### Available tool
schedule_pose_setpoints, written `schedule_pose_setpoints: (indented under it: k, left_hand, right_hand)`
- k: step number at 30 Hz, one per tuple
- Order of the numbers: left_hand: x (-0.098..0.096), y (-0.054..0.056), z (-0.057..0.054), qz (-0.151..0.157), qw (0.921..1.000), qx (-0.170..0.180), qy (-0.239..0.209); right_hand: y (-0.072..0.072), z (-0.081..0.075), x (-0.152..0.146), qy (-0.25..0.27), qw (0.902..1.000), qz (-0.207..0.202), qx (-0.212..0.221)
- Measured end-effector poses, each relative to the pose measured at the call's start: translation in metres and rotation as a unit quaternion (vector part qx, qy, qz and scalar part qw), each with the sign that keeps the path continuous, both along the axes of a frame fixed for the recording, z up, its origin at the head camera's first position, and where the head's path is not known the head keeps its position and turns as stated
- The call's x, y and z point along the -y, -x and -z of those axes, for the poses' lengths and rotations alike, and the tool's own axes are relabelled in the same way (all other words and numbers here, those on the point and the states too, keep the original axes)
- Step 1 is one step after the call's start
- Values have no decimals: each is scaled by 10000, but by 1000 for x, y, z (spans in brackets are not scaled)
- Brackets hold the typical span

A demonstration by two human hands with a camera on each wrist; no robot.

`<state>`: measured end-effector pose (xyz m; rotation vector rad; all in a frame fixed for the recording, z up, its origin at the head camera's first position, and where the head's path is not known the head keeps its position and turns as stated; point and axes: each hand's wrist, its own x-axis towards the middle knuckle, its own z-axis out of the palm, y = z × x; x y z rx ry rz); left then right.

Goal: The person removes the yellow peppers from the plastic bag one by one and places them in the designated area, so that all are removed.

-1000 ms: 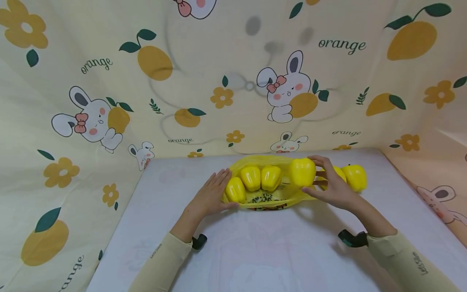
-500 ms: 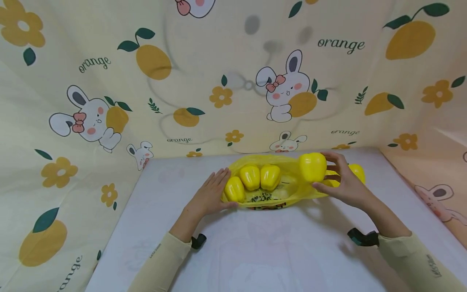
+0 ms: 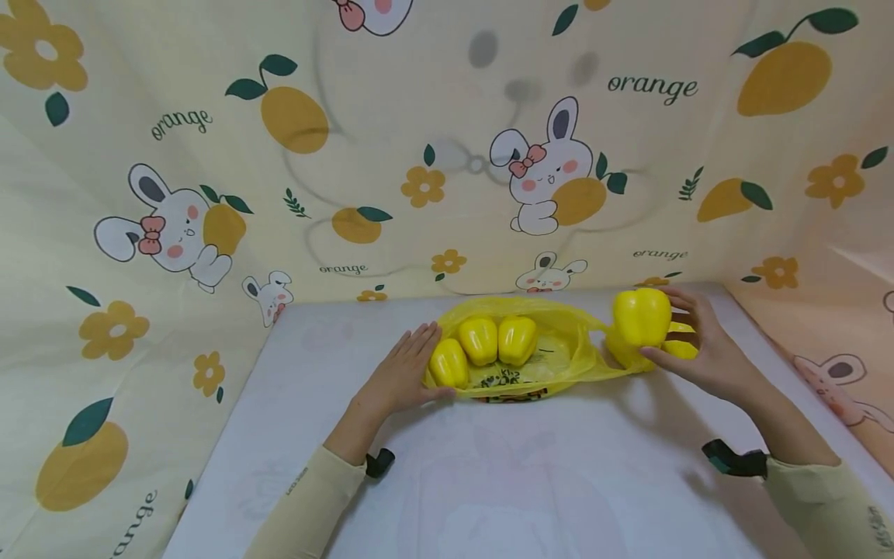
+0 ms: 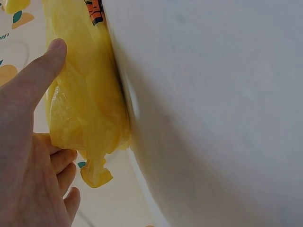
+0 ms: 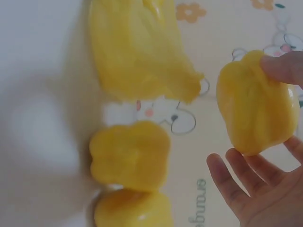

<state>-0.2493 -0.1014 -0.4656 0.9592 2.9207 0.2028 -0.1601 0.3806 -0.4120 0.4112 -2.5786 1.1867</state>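
In the head view, a yellow plastic bag lies with its mouth open and three yellow bell peppers inside its left half. My left hand rests on the bag's left end, fingers extended along it. The left wrist view shows its thumb against the bag's side, with the other fingertips partly behind the bag. My right hand holds another yellow bell pepper between thumb and fingers, raised at the bag's right end. Two more bell peppers sit below it in the right wrist view.
A white table carries everything. Behind it hangs a cream cloth printed with rabbits, oranges and flowers, which also runs down the left and right sides. The bag's loose handle stretches right toward the peppers outside.
My right hand has carried its bell pepper rightward, from over the bag to beyond its right end. My left hand stays at the bag, and the three peppers inside have not moved.
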Motion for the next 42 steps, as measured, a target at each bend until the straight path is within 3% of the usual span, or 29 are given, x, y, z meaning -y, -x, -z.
schedule_pose_setpoints:
  k: [17,42]
  left_hand:
    - [-1,0,-1,-12,10000,73,-33]
    - [0,0,-2,-49,9999,106,-34]
  right_hand:
    - [-3,8,-58,-290,9973,616,-270]
    - [2,22,-114,-642,9935,938,93]
